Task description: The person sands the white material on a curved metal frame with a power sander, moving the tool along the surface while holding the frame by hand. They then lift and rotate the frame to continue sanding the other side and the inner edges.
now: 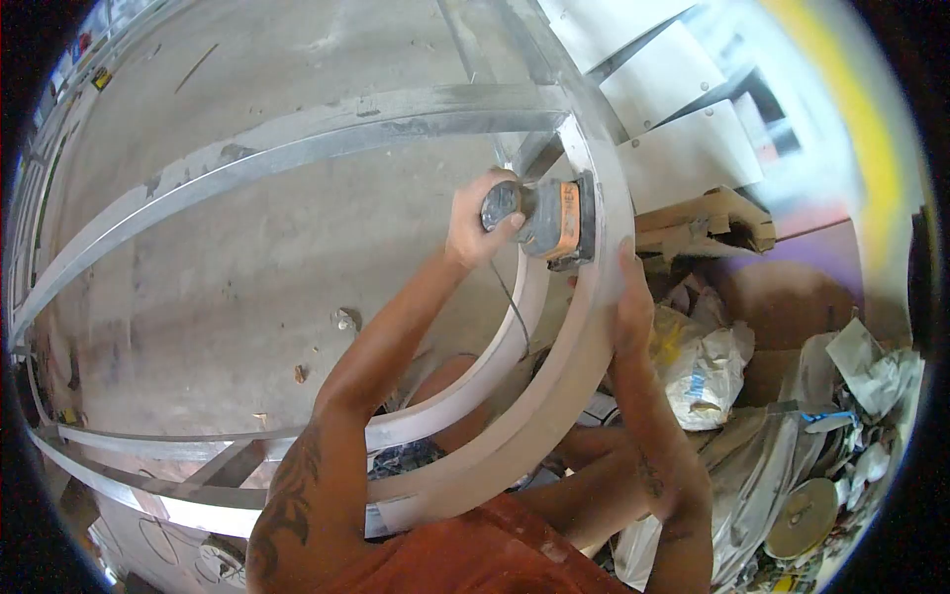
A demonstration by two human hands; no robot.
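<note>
My left hand [481,220] is wrapped round the rear grip of an orange and black power sander [550,220]. The sander's flat pad rests against the inner face of a curved, pale-coated metal frame [495,436], near its upper right part. On the outer side of that same curve, my right hand [634,302] grips the frame a little below the sander. Some of its fingers are hidden behind the frame. A dark cord [511,299] hangs down from the sander past the inner rail.
A bare metal crossbar [327,148] runs left from the frame over the concrete floor [237,297]. At right lie a torn cardboard box [708,223], a white plastic bag [708,371], a round disc [801,518] and heaped scraps. White panels [683,139] stand behind.
</note>
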